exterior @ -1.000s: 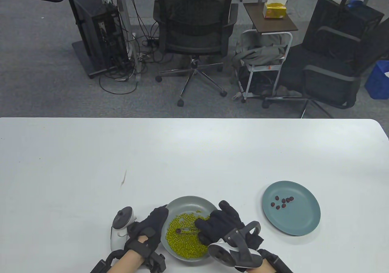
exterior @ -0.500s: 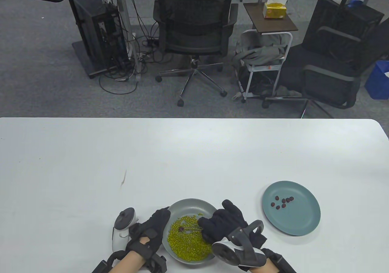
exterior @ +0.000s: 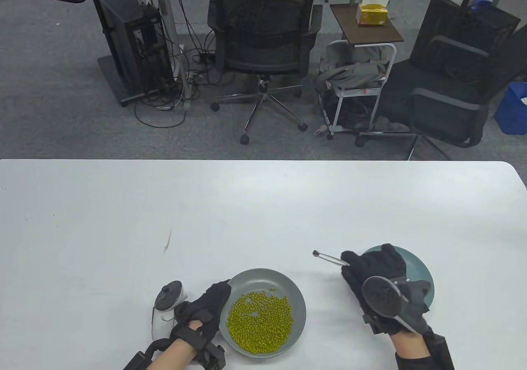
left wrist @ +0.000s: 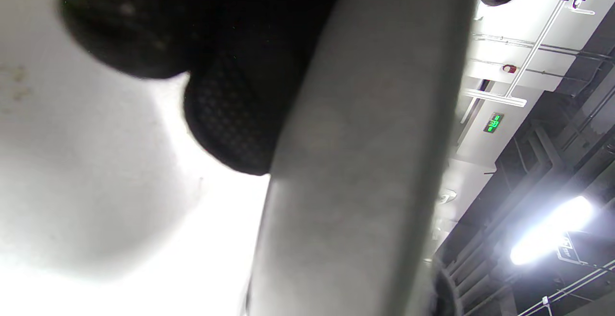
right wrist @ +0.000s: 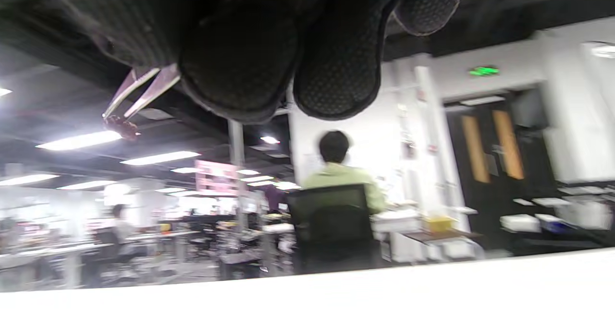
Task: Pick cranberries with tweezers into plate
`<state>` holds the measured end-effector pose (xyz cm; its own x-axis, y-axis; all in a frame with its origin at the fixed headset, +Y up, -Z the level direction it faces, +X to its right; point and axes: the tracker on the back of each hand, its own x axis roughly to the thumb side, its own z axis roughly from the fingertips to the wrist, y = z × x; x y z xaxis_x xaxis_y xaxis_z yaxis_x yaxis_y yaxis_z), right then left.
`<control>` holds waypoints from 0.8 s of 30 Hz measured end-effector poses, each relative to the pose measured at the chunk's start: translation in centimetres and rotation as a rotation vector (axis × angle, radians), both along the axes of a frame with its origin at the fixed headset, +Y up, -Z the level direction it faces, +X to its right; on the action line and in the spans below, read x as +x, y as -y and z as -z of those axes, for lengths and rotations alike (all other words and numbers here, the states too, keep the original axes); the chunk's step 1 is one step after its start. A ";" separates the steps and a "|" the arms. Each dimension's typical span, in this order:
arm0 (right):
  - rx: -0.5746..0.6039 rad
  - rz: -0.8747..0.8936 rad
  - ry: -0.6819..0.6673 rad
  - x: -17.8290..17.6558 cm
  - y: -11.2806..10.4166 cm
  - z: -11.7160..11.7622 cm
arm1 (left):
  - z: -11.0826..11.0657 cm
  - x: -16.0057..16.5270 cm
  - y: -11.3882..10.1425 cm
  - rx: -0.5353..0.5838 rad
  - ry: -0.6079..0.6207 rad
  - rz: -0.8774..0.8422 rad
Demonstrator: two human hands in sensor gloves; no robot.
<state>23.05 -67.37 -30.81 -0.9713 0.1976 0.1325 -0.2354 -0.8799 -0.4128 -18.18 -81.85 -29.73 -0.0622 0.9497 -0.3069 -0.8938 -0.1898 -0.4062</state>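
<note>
My right hand (exterior: pixel 376 273) grips metal tweezers (exterior: pixel 328 257) and hovers over the left part of the blue plate (exterior: pixel 425 269). The tweezer tips point left and pinch a dark cranberry (exterior: pixel 315 253). It also shows in the right wrist view (right wrist: pixel 120 126), at the tweezer tips (right wrist: pixel 137 90). The cranberries lying in the blue plate are hidden under my hand. My left hand (exterior: pixel 206 310) holds the left rim of the grey plate (exterior: pixel 298 300), which is heaped with green beans (exterior: pixel 259 322). In the left wrist view my fingers (left wrist: pixel 230 114) press against that rim (left wrist: pixel 355 162).
The white table's far edge (exterior: pixel 263 161) runs across the middle of the table view. Beyond it stand office chairs (exterior: pixel 263 45), a small side table (exterior: pixel 366 22) and a computer tower (exterior: pixel 131 45). A small dark mark (exterior: pixel 168 241) lies on the table left of centre.
My right hand lifted the tweezers with a cranberry out of the bean plate and swung right, over the blue plate. My left hand stayed on the grey plate's rim.
</note>
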 end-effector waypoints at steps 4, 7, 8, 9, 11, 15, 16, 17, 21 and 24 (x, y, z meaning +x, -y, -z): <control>-0.169 0.040 0.229 6.3 1.7 2.1 | 0.0 0.0 -0.1 0.007 0.001 0.002; -0.226 0.088 0.329 9.2 3.4 3.0 | 0.0 -0.1 -0.2 0.007 -0.001 -0.002; -0.250 0.100 0.341 9.6 3.8 3.2 | 0.0 -0.1 -0.2 0.008 -0.001 -0.002; -0.299 0.102 0.368 10.2 4.4 3.5 | 0.0 -0.1 -0.2 0.009 0.000 -0.002; -0.330 0.071 0.401 10.5 5.2 3.7 | 0.0 -0.1 -0.2 0.010 -0.001 -0.003; -0.444 0.020 0.419 10.3 6.0 4.2 | 0.0 -0.2 -0.2 0.011 -0.002 0.000; -0.451 0.003 0.430 10.3 6.1 4.3 | 0.0 -0.2 -0.2 0.012 -0.002 0.003; -0.470 -0.013 0.438 10.2 6.2 4.4 | 0.0 -0.2 -0.2 0.010 -0.003 0.005; -0.518 -0.077 0.475 10.1 6.7 4.6 | 0.0 -0.3 -0.2 0.003 -0.008 0.014; -0.540 -0.049 0.500 10.3 6.8 4.5 | 0.0 -0.2 -0.2 0.003 -0.007 0.013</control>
<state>33.33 -74.15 -35.33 -0.8997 0.0645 -0.4317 -0.0875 -0.9956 0.0337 -18.42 -81.64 -29.69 -0.0515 0.9515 -0.3033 -0.8991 -0.1763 -0.4007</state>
